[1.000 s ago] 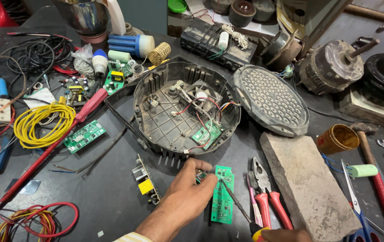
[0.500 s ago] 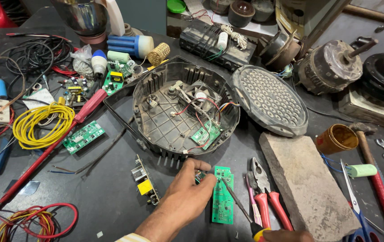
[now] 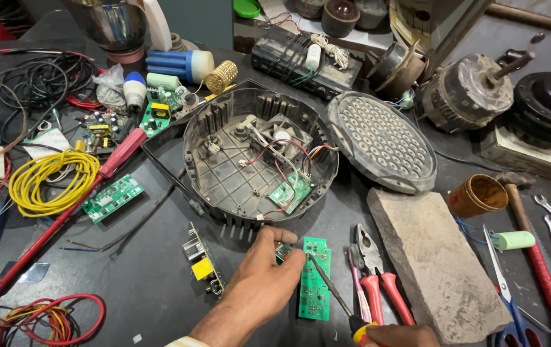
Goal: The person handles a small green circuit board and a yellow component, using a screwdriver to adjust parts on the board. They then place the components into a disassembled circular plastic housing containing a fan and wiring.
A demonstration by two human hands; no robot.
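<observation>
Lower centre: our left hand [image 3: 259, 289], fingers curled, pins the green circuit board [image 3: 314, 286]; our right hand [image 3: 399, 335] grips a screwdriver [image 3: 334, 292] tipped against it; round housing [image 3: 259, 157] lies opened, board still loose.

You get even, fairly bright overhead light; shadows stay soft. The dark table [image 3: 153, 283] shows mild sheen, the steel jar [image 3: 105, 26] some glare. Focus is sharp, with slight stretching at the edges.
</observation>
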